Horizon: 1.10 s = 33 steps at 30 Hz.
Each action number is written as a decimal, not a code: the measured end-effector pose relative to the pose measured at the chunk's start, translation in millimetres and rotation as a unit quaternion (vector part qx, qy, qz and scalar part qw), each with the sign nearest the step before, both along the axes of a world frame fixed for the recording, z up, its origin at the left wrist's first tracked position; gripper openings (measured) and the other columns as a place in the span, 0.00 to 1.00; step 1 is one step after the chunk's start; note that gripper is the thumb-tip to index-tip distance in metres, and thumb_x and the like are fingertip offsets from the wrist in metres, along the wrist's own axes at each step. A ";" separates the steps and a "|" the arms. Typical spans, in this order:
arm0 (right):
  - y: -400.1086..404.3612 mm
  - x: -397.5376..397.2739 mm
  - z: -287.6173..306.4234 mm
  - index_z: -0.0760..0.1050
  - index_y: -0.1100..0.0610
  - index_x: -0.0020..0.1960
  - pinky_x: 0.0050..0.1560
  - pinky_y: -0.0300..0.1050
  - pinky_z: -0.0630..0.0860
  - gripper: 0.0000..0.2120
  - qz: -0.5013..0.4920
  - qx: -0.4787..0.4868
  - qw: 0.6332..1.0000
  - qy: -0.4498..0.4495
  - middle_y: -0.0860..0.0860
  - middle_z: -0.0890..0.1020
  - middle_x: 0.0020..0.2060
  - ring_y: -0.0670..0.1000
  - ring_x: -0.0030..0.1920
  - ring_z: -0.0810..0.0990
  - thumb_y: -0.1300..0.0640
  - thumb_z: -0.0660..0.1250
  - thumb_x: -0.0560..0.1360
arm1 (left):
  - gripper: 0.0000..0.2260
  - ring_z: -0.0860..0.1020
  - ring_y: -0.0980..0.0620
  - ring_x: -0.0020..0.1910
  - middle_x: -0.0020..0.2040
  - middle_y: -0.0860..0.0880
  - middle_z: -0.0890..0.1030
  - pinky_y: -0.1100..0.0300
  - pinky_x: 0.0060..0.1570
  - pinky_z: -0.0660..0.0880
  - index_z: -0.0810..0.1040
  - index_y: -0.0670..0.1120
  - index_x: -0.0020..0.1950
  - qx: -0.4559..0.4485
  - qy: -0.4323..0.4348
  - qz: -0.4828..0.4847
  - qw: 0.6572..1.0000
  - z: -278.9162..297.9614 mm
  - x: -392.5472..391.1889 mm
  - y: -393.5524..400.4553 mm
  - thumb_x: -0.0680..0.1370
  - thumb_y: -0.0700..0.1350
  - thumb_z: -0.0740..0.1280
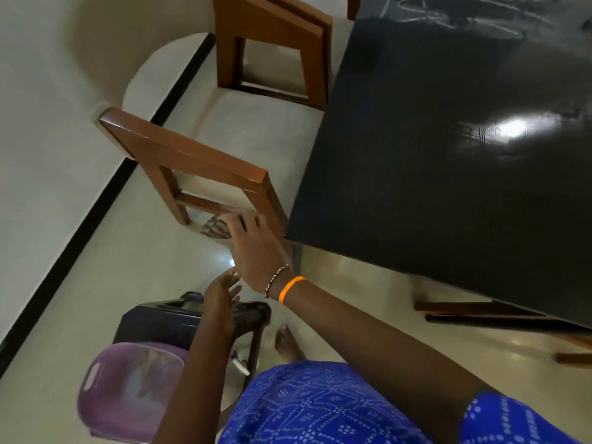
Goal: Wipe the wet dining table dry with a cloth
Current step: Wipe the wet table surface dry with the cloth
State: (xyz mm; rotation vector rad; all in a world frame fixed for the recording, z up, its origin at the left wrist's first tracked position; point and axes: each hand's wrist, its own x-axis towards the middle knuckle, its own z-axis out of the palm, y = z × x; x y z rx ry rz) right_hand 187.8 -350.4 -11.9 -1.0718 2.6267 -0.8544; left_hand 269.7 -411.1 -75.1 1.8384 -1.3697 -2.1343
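- The right hand (pixel 253 248) is reaching toward the near chair (pixel 192 165), its fingers lying over a striped cloth (pixel 215 228) on the seat; whether they are gripping it yet I cannot tell.
- The left hand (pixel 221 296) is hovering open above a dark stool (pixel 179 318), fingers loosely spread and holding nothing.
- The dark surface (pixel 448 174) is sitting to the right, glistening with wet streaks, with nothing wiped yet by the look of it.
- Risk: the cloth is lying partly under the chair's back rail, so a hurried pull could be snagging it there or dropping it to the floor.
- Risk: the chair is standing just beside the surface corner, so the arm could be knocking it while swinging across.
- Risk: a bare foot (pixel 286 344) on glossy tile could be slipping if water drips off the edge.
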 end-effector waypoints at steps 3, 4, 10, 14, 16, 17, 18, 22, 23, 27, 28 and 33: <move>-2.5 0.3 -7.6 0.64 0.55 0.69 0.56 0.60 0.72 0.27 0.005 0.102 0.993 0.053 0.60 0.69 0.65 0.62 0.59 0.70 0.64 0.64 0.70 | 0.09 0.73 0.42 0.63 0.58 0.42 0.79 0.52 0.59 0.70 0.78 0.44 0.52 0.026 0.014 -0.010 1.000 -2.4 -1.8 7.8 0.77 0.41 0.60; 3.3 -2.2 -12.8 0.62 0.54 0.70 0.58 0.61 0.69 0.28 0.003 0.144 0.988 0.055 0.59 0.67 0.67 0.63 0.62 0.69 0.62 0.63 0.71 | 0.08 0.73 0.43 0.62 0.54 0.44 0.80 0.54 0.56 0.70 0.78 0.45 0.49 0.032 0.016 -0.015 0.999 -1.6 -5.8 12.2 0.77 0.41 0.60; 59.6 -19.5 -40.4 0.72 0.49 0.66 0.48 0.45 0.77 0.30 -0.016 0.335 0.928 0.163 0.50 0.78 0.61 0.50 0.54 0.79 0.45 0.70 0.65 | 0.10 0.74 0.51 0.54 0.57 0.48 0.77 0.58 0.53 0.67 0.74 0.46 0.59 0.019 0.027 -0.109 0.994 10.0 -37.3 43.1 0.79 0.45 0.60; 90.0 -23.0 -45.8 0.74 0.49 0.64 0.43 0.44 0.78 0.33 -0.024 0.332 0.924 0.190 0.49 0.81 0.57 0.50 0.52 0.81 0.45 0.74 0.60 | 0.12 0.74 0.51 0.55 0.57 0.47 0.76 0.58 0.54 0.68 0.71 0.44 0.62 0.019 0.028 -0.149 0.988 19.3 -48.8 61.3 0.80 0.43 0.58; 108.0 -24.6 -44.4 0.74 0.50 0.64 0.43 0.45 0.78 0.33 -0.031 0.336 0.921 0.195 0.50 0.81 0.57 0.50 0.52 0.81 0.45 0.74 0.61 | 0.11 0.74 0.52 0.53 0.55 0.48 0.76 0.58 0.53 0.68 0.71 0.45 0.61 0.023 0.022 -0.164 0.986 21.3 -52.0 71.7 0.80 0.43 0.57; 118.0 -24.8 -44.7 0.74 0.50 0.64 0.43 0.45 0.78 0.32 -0.035 0.339 0.919 0.201 0.50 0.81 0.57 0.50 0.52 0.81 0.46 0.74 0.61 | 0.10 0.75 0.53 0.51 0.53 0.48 0.76 0.58 0.51 0.68 0.72 0.45 0.60 0.025 0.019 -0.173 0.984 22.1 -53.5 77.0 0.80 0.43 0.57; 129.1 -25.1 -45.6 0.75 0.51 0.64 0.43 0.45 0.78 0.32 -0.038 0.340 0.916 0.208 0.50 0.81 0.57 0.51 0.52 0.81 0.46 0.73 0.61 | 0.10 0.74 0.53 0.48 0.50 0.48 0.77 0.59 0.49 0.69 0.72 0.45 0.59 0.026 0.016 -0.182 0.983 22.8 -54.9 83.1 0.80 0.43 0.58; 174.7 -26.6 -43.6 0.76 0.51 0.62 0.42 0.47 0.78 0.31 -0.050 0.351 0.911 0.210 0.51 0.81 0.56 0.52 0.51 0.81 0.46 0.73 0.60 | 0.12 0.73 0.54 0.41 0.42 0.50 0.76 0.59 0.47 0.69 0.72 0.44 0.61 0.031 0.013 -0.213 0.976 28.2 -61.9 113.0 0.79 0.42 0.59; 186.9 -27.0 -42.3 0.76 0.52 0.62 0.41 0.47 0.78 0.31 -0.055 0.354 0.910 0.209 0.51 0.82 0.56 0.52 0.51 0.81 0.46 0.74 0.60 | 0.12 0.74 0.54 0.41 0.43 0.50 0.76 0.58 0.49 0.69 0.72 0.44 0.61 0.032 0.019 -0.221 0.975 29.8 -63.0 123.4 0.79 0.43 0.59; 239.7 -30.1 -42.5 0.77 0.52 0.61 0.41 0.47 0.77 0.32 -0.074 0.361 0.908 0.199 0.52 0.81 0.56 0.53 0.50 0.81 0.48 0.75 0.58 | 0.14 0.76 0.48 0.53 0.57 0.44 0.78 0.53 0.59 0.68 0.72 0.42 0.63 0.039 0.023 -0.257 0.965 35.1 -68.4 168.3 0.79 0.45 0.59; 254.7 -31.3 -43.5 0.76 0.52 0.61 0.41 0.48 0.77 0.32 -0.079 0.362 0.908 0.196 0.52 0.81 0.56 0.54 0.51 0.80 0.48 0.75 0.58 | 0.15 0.75 0.46 0.57 0.60 0.44 0.77 0.53 0.59 0.68 0.71 0.42 0.64 0.040 0.023 -0.270 0.962 36.0 -70.9 180.2 0.79 0.45 0.59; 335.0 -35.6 -48.2 0.73 0.54 0.64 0.42 0.52 0.78 0.34 -0.096 0.379 0.902 0.181 0.54 0.79 0.59 0.56 0.55 0.79 0.49 0.74 0.60 | 0.15 0.75 0.50 0.52 0.56 0.46 0.77 0.54 0.58 0.70 0.72 0.43 0.64 0.044 0.042 -0.330 0.942 37.9 -80.4 237.1 0.79 0.45 0.59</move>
